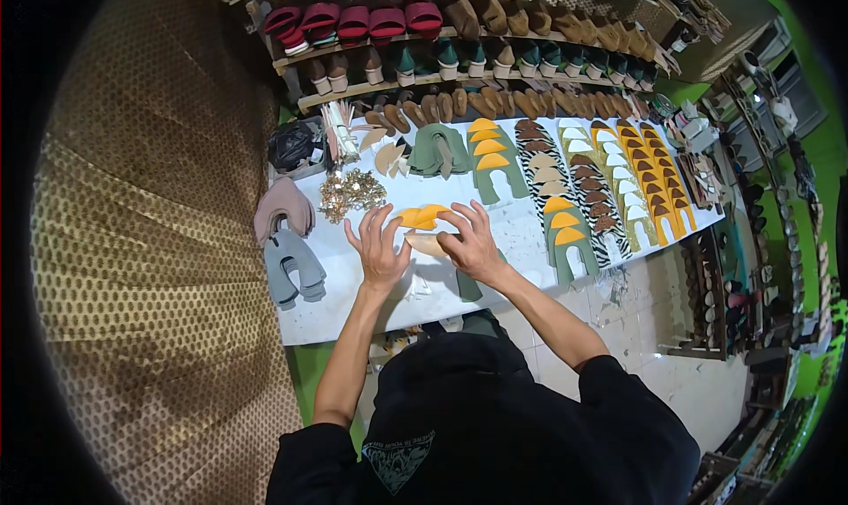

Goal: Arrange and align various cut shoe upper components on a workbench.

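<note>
Between my two hands is a beige half-moon piece (pixel 427 244) of thin sheet material, raised over the white table (pixel 344 315). My left hand (pixel 380 256) has its thumb and index finger at the piece's left tip, its other fingers fanned outward. At the opposite end, my right hand (pixel 475 247) pinches the piece, covering that part. Just beyond my fingertips lie a few overlapping yellow half-moon pieces (pixel 420 216). Partly under my right forearm is a green strip-like piece (pixel 468 286). Small white scraps (pixel 419 284) lie below my hands.
Rows of arched cut pieces with half-moons (pixel 565 236) cover the table's right side. Green arches (pixel 439 150) are stacked at the back. Pink (pixel 284 209) and grey arches (pixel 293 268) lie left, near a gold pile (pixel 352 194). Shoe racks (pixel 380 86) stand behind.
</note>
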`<state>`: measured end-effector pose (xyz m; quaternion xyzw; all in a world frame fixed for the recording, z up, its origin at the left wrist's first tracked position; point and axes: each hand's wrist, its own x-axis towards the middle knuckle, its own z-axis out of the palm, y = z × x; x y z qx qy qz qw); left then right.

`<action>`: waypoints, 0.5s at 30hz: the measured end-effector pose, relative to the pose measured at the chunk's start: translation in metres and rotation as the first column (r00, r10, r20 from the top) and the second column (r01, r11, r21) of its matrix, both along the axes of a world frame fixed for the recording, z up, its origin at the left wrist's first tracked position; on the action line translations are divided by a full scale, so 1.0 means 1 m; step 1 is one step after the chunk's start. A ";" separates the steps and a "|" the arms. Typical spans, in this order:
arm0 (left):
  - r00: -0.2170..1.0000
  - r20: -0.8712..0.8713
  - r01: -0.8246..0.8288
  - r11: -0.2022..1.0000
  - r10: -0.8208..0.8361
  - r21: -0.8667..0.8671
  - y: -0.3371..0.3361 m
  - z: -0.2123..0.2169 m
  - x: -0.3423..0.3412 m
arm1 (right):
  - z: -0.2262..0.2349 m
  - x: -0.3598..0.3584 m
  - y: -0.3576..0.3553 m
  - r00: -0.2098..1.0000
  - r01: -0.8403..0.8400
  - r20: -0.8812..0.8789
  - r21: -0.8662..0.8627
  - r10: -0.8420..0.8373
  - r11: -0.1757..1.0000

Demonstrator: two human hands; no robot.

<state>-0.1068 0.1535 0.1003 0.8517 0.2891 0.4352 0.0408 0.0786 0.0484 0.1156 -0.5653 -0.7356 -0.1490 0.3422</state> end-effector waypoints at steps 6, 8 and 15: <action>0.999 0.010 0.031 0.999 -0.032 0.015 -0.002 0.002 -0.005 | 0.003 0.002 -0.001 1.000 0.004 0.012 0.018 -0.004 1.000; 0.998 -0.001 0.066 0.997 -0.066 0.049 -0.005 0.004 -0.006 | 0.003 0.003 0.000 1.000 0.004 0.012 0.022 -0.004 1.000; 0.996 -0.048 0.075 0.990 -0.070 0.123 -0.007 0.010 -0.006 | 0.004 0.004 0.000 1.000 0.014 -0.010 0.032 -0.014 0.999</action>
